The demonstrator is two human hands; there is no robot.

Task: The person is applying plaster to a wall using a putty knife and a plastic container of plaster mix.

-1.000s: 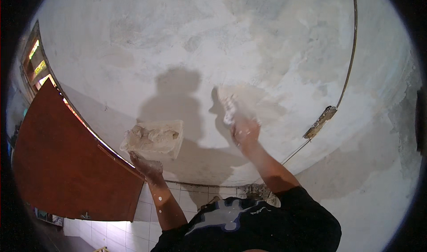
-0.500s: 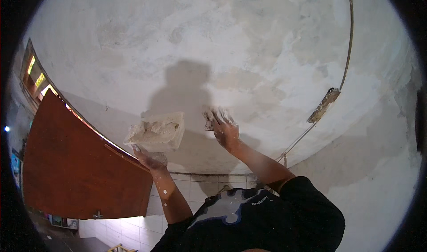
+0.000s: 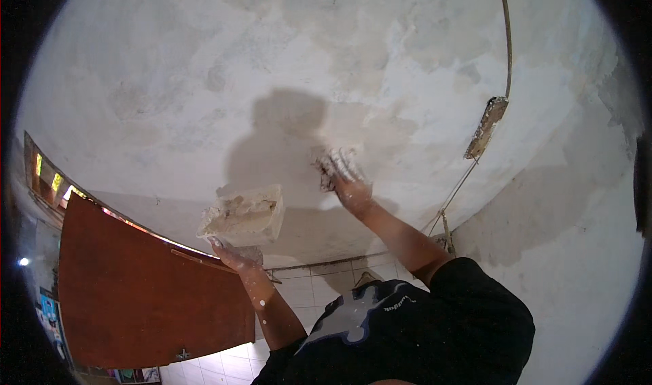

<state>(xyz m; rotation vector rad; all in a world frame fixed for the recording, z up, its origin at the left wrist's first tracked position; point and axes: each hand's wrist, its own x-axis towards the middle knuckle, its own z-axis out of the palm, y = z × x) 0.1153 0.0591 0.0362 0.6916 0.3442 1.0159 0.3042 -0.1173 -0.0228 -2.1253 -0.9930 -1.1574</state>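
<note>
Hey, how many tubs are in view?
1: a pale, rectangular plastic tub, held in the bare, spattered left hand. Others may hide behind the brown wooden door.

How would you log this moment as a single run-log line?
left hand: holds pale rectangular tub with paste | right hand: white-smeared, by wall, grip unclear | left side: brown door

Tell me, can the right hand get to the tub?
Probably yes: the right hand is near the tub, which the left hand holds up, and nothing seems to stand between them.
</note>
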